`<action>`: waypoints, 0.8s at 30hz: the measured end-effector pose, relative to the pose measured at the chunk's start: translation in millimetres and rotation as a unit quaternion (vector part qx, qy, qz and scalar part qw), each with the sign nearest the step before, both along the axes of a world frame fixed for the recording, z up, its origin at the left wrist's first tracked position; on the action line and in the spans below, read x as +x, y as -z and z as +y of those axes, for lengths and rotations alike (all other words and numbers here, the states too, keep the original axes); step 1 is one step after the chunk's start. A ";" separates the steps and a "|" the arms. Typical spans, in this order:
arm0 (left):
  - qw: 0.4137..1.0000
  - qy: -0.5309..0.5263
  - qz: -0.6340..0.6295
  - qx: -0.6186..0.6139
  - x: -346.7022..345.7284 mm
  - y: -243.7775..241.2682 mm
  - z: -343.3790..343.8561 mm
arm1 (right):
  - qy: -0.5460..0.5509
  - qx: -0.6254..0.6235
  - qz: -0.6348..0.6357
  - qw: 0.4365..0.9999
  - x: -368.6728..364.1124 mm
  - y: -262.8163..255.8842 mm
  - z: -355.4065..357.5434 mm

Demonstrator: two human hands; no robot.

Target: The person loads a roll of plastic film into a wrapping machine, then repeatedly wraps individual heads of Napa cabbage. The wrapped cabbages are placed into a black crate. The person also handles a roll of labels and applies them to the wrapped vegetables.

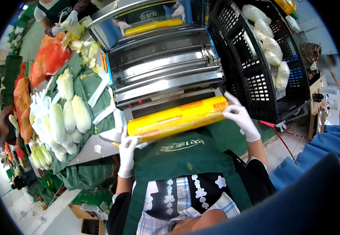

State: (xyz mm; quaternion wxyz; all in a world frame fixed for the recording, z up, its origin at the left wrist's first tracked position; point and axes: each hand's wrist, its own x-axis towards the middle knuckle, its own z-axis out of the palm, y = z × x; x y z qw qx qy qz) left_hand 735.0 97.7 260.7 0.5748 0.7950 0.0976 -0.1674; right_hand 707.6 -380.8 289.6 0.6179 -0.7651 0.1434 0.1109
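A long yellow roll of plastic wrap (pixel 177 119), printed with red writing, lies crosswise before my apron. My left hand (pixel 127 155), in a white glove, grips its left end. At the right end, my right hand (pixel 242 117), gloved alike, has its fingers closed on the roll's edge. Just beyond the roll stands a metal wrapping machine (pixel 170 70) with shiny rollers and a small red light. Napa cabbages (pixel 65 114) in white foam netting are heaped on a green cloth (pixel 95 76) left of the machine.
At the right, a black plastic crate (pixel 256 85) holds several wrapped cabbages (pixel 272 51). Orange-red mesh sacks (pixel 48 55) lie at the upper left, near a co-worker's gloved hands (pixel 67 23) and loose leaves. White strips (pixel 99 91) lie beside the machine. Boxes (pixel 92 205) stand on the floor at lower left.
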 end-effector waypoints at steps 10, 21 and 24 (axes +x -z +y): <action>0.995 -0.042 -0.086 0.033 4.0 23.6 -14.4 | 0.032 0.023 -0.021 0.999 -3.3 13.1 22.3; 0.985 -0.128 -0.095 -0.067 3.4 37.8 -30.8 | 0.023 -0.046 -0.066 0.996 -4.5 26.7 28.5; 0.991 -0.100 -0.081 -0.032 -5.1 37.3 -28.6 | -0.004 -0.055 -0.074 0.996 -5.9 27.9 26.1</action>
